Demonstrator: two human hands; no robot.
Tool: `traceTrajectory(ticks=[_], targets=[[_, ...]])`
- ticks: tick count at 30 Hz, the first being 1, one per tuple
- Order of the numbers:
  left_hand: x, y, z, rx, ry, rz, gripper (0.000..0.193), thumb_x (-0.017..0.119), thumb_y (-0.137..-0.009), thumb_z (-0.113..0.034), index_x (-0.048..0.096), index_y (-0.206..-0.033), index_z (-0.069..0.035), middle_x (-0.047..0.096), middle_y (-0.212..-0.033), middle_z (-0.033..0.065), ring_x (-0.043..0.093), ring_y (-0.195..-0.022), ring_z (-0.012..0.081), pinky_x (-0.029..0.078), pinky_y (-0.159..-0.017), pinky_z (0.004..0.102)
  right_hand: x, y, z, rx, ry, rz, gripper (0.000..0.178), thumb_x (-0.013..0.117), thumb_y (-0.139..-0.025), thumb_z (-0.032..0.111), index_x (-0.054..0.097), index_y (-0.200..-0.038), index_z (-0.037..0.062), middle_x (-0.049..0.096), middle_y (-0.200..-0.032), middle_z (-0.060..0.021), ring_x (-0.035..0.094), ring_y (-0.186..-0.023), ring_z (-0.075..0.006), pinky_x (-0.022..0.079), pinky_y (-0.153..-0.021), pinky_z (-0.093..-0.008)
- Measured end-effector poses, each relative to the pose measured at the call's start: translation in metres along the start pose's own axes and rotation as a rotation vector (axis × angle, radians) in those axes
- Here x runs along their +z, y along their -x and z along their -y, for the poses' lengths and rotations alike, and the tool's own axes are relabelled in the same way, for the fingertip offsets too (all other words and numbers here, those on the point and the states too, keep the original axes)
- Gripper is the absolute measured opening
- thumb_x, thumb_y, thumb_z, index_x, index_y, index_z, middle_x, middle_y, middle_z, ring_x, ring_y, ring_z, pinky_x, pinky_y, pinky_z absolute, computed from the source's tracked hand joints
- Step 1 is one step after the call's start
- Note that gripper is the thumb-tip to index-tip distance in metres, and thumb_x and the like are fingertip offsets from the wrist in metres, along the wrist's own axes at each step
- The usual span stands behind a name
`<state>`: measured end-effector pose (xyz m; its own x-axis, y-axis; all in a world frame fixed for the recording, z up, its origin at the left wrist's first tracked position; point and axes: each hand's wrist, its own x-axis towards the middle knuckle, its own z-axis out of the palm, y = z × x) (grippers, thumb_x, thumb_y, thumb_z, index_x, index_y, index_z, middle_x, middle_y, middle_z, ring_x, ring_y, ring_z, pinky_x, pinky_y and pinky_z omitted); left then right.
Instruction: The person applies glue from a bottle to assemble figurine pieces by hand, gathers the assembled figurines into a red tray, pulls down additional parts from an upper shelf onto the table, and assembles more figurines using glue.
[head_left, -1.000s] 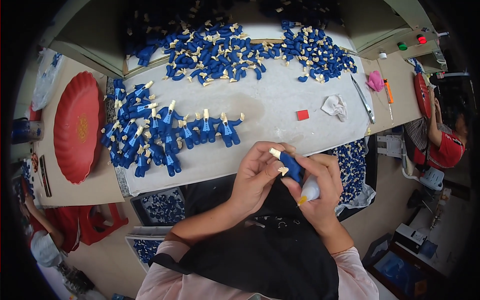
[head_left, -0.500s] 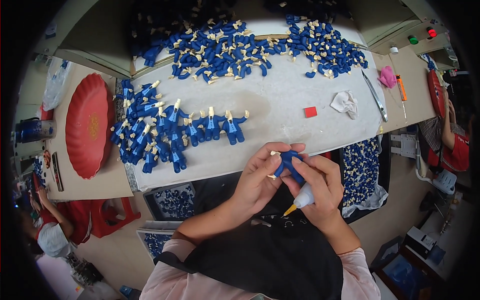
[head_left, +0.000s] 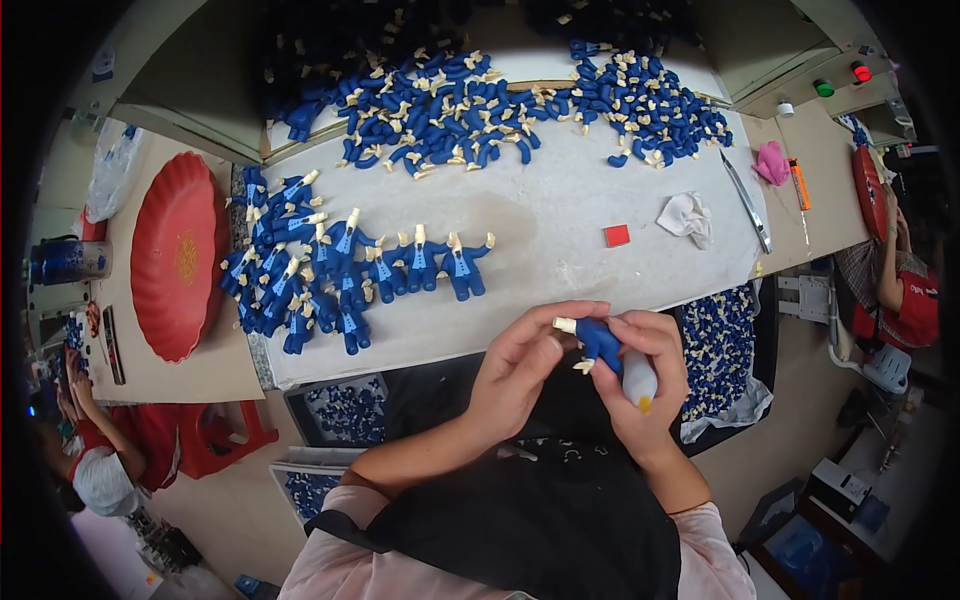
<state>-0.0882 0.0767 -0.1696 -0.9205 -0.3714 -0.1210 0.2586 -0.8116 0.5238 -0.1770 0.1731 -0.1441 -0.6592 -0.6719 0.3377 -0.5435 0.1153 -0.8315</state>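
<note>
My right hand (head_left: 664, 395), in the lower middle of the frame, has its fingers closed on the blue figurine (head_left: 600, 342), with a white squeeze bottle (head_left: 639, 374) tucked against the palm. My left hand (head_left: 515, 375) curves beside the figurine's cream neck; whether its fingers grip, I cannot tell. With one hand sharing two loads, the figurine could slip and drop onto my black apron (head_left: 480, 520). The bottle's amber tip points back toward me, so too firm a squeeze might dribble on my palm. A careless thumb could also knock the little cream hand jutting out.

Beyond, the pale worktop (head_left: 570, 205) carries a red block (head_left: 617, 236) and crumpled white tissue (head_left: 686, 218) right of centre, similar figurines (head_left: 420, 262) crowded at left, silver tweezers (head_left: 746, 203) at upper right and heaped blue arms (head_left: 440, 112) across the top.

Around it, blue parts (head_left: 718, 345) fill a tray at right, a red scalloped dish (head_left: 158, 265) lies at left, and a co-worker (head_left: 910, 312) in red sits at the far right edge.
</note>
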Motion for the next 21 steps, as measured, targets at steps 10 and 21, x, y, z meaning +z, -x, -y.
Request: traceTrajectory(ticks=[10,21], targets=[[-0.002,0.003,0.008,0.256,-0.407,-0.131,0.029,0.05,-0.08,0.001,0.046,-0.109,0.002,0.051,-0.101,0.0102,0.05,-0.094,0.0143,0.04,-0.08,0.0239,-0.003,-0.005,0.001,0.013,-0.025,0.045,0.03,0.066,-0.062,-0.001,0.056,-0.09,0.0008,0.05,-0.079,-0.0084,0.048,-0.058,-0.0132,0.039,-0.055,-0.0216],[0.0,0.0,0.015,0.428,-0.637,-0.241,0.029,0.058,-0.074,0.004,0.049,-0.102,0.003,0.052,-0.097,0.0106,0.051,-0.088,0.0146,0.04,-0.077,0.0239,0.006,0.001,-0.005,0.063,-0.022,-0.021,0.019,0.063,-0.064,-0.003,0.055,-0.081,0.0,0.055,-0.068,-0.0105,0.054,-0.056,-0.0173,0.042,-0.05,-0.0238]])
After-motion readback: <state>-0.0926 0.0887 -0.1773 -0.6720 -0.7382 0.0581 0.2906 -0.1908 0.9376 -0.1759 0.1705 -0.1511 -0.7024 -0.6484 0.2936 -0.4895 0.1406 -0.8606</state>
